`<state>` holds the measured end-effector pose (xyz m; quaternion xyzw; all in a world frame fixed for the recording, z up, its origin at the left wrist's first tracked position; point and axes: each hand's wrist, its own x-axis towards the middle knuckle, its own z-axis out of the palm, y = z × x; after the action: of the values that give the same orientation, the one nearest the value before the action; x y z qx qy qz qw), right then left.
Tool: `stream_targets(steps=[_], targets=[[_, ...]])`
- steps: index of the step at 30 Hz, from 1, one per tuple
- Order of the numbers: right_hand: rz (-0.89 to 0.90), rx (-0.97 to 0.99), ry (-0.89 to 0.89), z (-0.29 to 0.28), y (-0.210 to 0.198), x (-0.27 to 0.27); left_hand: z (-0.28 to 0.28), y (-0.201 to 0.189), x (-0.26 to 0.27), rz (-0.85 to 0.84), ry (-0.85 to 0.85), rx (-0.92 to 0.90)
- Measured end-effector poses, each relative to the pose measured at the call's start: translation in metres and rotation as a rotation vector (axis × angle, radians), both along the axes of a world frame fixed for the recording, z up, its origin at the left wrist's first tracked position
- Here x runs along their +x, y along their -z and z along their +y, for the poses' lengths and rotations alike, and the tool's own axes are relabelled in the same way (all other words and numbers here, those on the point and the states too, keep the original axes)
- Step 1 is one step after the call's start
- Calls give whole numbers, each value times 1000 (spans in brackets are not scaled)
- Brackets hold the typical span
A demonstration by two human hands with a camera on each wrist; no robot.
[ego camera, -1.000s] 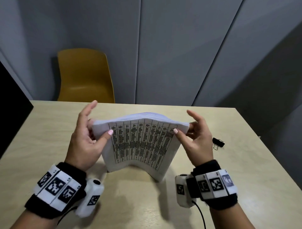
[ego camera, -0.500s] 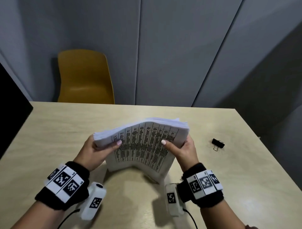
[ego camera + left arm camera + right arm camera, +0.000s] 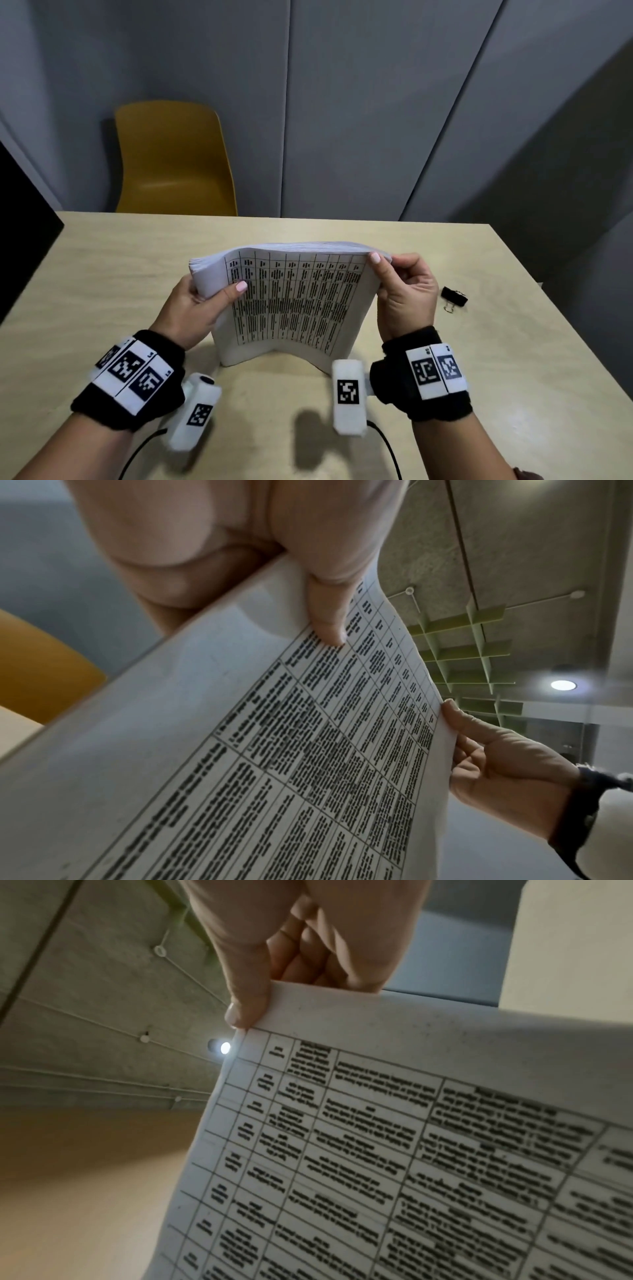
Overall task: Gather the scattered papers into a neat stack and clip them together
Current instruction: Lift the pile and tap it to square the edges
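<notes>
You had the stack of papers (image 3: 294,301) standing on its bottom edge on the table (image 3: 102,274), long axis left-right, printed face toward you and bowed. Left hand (image 3: 191,308) gripped 1 top corner, right hand (image 3: 404,294) pinched the other — text too blurred to read. The binder clip (image 3: 454,297) lay apart, right.

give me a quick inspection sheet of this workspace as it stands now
surface: pale wooden table, bare wood around the work.
job's things: thick stack of white printed papers stands on its lower edge, bowed; black metal binder clip lies on the table to its right, unused.
clutter: nothing seen.
grippers: left hand grips the stack's left top corner; right hand pinches its right top corner.
cables: black cables run from the white wrist cameras.
surroundings: yellow plastic chair, grey wall panels.
</notes>
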<state>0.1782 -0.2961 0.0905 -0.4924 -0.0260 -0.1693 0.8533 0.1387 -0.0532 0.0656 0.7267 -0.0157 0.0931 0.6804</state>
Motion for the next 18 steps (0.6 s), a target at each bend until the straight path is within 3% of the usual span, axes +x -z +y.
stream_targets(steps=[4, 8, 9, 18], targets=[[-87, -182, 82, 0, -5, -3, -2, 1, 1, 1, 0, -13], [-292, -802, 219, 2, -6, -6, -2, -1, -1, 10, -7, 2], [-299, -880, 253, 3, -4, -7, -3, -3, -2, 17, -4, 4], [-294, -1039, 316, 8, -8, -13, 1, -4, -6, 19, -23, 48]])
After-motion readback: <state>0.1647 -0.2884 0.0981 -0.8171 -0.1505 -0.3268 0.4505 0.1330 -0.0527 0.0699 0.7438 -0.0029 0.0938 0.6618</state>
